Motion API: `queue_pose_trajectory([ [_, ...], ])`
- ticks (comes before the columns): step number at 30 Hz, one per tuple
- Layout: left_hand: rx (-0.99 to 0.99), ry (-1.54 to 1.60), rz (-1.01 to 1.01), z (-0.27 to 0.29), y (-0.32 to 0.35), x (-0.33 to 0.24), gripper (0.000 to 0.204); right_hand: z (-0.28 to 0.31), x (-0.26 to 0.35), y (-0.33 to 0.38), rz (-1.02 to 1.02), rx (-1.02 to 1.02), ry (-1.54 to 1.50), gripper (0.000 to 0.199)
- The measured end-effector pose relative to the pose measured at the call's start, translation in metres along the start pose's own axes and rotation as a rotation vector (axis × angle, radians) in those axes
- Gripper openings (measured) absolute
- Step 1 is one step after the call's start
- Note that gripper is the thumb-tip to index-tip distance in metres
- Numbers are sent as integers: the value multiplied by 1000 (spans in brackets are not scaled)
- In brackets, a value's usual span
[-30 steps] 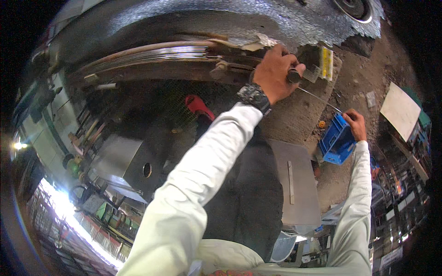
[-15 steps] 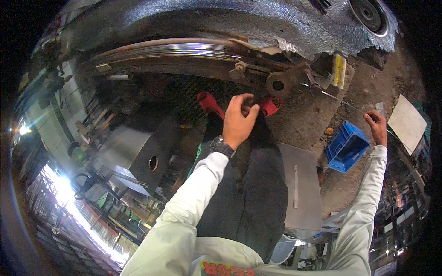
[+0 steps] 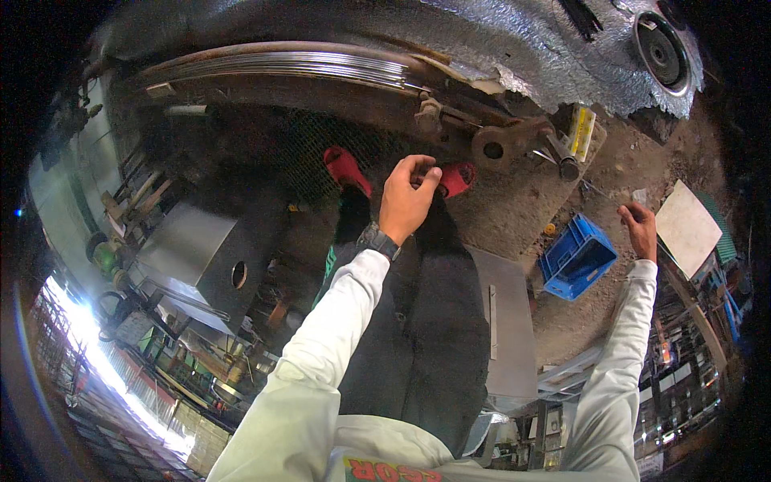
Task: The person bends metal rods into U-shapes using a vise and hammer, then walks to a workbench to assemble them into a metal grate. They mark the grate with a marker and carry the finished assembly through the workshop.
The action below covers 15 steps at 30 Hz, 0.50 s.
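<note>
My left hand, wearing a dark wristwatch, hovers in front of my legs, near the red sandals. Its fingers curl in toward the thumb; whatever lies between them cannot be made out. Farther right, my right hand pinches a thin metal rod that slants away toward the rusty metal bar with a round, holed end. Just left of that hand, a blue plastic crate rests on the dirt ground.
A bundle of thin shiny rods lies along the far beam. Crumpled silvery sheeting covers the back. On the left stands a sheet-metal box with a hole; a pale flat panel lies at right. A grey metal panel is beside my legs.
The view has shifted, so most things sit slightly farther left. Both hands keep nearly the same pose, my right hand still pinching the rod.
</note>
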<state>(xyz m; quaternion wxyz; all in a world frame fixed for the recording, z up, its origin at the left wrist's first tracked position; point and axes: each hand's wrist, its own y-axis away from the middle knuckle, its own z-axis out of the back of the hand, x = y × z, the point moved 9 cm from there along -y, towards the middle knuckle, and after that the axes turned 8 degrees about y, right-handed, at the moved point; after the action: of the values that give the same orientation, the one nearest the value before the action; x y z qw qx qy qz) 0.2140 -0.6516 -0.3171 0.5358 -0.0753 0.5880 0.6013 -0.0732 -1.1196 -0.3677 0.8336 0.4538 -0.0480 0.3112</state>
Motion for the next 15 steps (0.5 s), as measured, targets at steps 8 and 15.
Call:
queue_pose_trajectory([
  [8,129,189,88,-37,-25,20,37,-27,-22,-15,42,-108,-104,35],
  [15,75,-308,-157,-53,-22,-81,37,20,-50,-9,-8,-180,-100,42],
])
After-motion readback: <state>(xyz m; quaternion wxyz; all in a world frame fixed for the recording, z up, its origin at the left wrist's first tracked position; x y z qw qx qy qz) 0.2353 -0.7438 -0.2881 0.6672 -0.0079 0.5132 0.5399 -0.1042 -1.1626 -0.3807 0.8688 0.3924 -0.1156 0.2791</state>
